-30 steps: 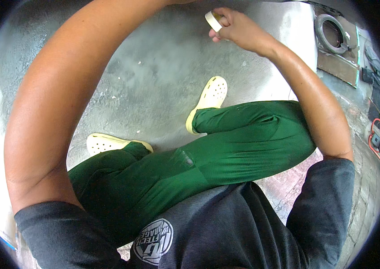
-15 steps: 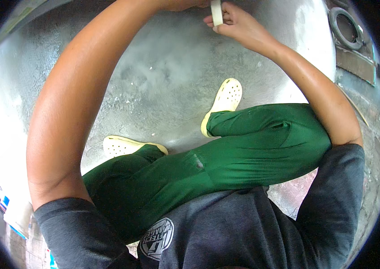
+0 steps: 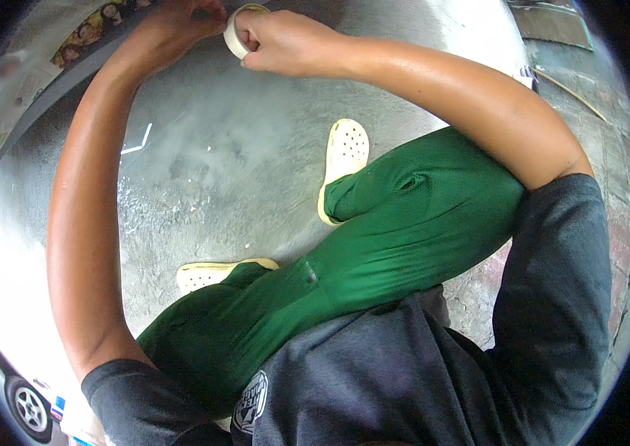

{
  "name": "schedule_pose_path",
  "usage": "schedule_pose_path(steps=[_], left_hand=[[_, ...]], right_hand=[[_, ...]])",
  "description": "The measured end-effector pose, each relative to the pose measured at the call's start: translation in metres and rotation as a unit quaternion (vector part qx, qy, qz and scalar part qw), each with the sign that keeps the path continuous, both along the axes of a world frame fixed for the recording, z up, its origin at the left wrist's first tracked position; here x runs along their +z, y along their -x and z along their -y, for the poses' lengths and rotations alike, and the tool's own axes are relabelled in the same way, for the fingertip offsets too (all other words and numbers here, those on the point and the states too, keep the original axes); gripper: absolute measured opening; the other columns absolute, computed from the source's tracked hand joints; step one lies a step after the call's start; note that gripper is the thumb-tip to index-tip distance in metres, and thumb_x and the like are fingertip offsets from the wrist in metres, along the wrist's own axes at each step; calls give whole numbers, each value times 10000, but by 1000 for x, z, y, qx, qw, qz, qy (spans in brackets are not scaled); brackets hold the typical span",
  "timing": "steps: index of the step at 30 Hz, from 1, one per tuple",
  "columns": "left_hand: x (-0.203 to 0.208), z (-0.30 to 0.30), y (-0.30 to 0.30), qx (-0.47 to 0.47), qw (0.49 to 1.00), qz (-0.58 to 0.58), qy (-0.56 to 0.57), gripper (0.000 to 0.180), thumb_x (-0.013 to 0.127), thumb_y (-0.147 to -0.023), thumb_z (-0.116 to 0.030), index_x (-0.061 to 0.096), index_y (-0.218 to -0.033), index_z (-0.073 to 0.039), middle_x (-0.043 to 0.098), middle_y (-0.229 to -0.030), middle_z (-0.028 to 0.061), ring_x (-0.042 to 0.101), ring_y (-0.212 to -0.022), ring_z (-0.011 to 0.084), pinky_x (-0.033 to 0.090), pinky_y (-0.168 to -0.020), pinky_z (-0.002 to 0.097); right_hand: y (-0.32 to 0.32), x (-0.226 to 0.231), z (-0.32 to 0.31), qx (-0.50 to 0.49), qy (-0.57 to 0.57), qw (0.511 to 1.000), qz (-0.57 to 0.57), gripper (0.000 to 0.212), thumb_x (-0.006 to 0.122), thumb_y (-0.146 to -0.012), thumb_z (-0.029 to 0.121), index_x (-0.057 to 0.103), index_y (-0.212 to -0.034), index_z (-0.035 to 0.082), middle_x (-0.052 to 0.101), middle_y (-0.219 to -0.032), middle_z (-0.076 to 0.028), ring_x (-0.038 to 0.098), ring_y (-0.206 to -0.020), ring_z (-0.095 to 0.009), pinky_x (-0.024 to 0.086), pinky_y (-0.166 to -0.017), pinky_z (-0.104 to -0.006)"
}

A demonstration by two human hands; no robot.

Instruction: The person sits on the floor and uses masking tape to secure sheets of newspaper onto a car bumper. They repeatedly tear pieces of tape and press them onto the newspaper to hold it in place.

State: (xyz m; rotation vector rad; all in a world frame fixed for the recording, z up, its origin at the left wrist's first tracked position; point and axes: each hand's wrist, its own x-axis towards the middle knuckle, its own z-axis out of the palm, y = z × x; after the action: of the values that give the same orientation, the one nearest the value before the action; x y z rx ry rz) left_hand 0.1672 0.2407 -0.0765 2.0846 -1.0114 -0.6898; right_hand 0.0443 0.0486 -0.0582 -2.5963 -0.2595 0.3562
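My right hand (image 3: 285,43) is closed round a roll of cream-coloured masking tape (image 3: 233,33), with some fingers inside its ring. Just left of the roll is my left hand (image 3: 173,31), raised near the upper edge. Its fingertips are curled together in a pinch close to the tape; whatever they hold is too small to make out. Beyond my left hand, printed newspaper sheets (image 3: 25,97) cover a surface at the upper left. Both arms are stretched forward above my legs.
My pale yellow clogs (image 3: 347,145) stand on the grey concrete floor (image 3: 240,163). A thin stick (image 3: 571,93) and a flat board (image 3: 553,26) lie at the upper right. A car wheel (image 3: 28,405) shows at the lower left.
Both hands and the tape roll have moved left. The view has shifted: newspaper now shows at the upper left, and the tyre at the upper right has gone from view.
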Motion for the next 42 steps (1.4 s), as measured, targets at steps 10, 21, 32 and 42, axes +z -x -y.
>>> schedule_pose_path(steps=[10, 21, 32, 42], left_hand=[[-28, 4, -15, -17, 985, 163, -46, 272, 707, -946, -211, 707, -1168, -54, 476, -1550, 183, 601, -1306, 337, 491, -1068, 408], [-21, 10, -6, 54, 998, 33, 14, 201, 707, -955, -237, 731, -1048, -61, 470, -1588, 263, 471, -1475, 360, 416, -1121, 403], [-24, 6, 5, 40, 993, 114, -9, 297, 679, -991, -345, 695, -1129, -82, 699, -1140, 137, 605, -1107, 294, 410, -961, 483], [-11, 11, 28, 86, 974, 189, 85, 323, 684, -943, -356, 709, -1057, -55, 736, -1073, 183, 688, -1007, 409, 526, -869, 503]], right_hand=[[-1, -3, -2, -10, -5, 1000, 18, 285, 725, -865, 226, 571, -1005, 30, 699, -899, -211, 694, -856, -426, 521, -755, -510], [-1, 8, 2, -42, -29, 999, -15, 242, 609, -850, 140, 683, -1056, 37, 736, -1030, -237, 709, -1008, -446, 557, -879, -547], [-8, 2, 17, 38, -8, 997, 60, 224, 610, -896, 163, 622, -1040, -8, 714, -903, -217, 707, -847, -391, 549, -793, -514], [-11, 11, 17, -18, -4, 999, -38, 223, 614, -938, 153, 602, -1060, -33, 736, -880, -154, 721, -811, -266, 560, -762, -416]])
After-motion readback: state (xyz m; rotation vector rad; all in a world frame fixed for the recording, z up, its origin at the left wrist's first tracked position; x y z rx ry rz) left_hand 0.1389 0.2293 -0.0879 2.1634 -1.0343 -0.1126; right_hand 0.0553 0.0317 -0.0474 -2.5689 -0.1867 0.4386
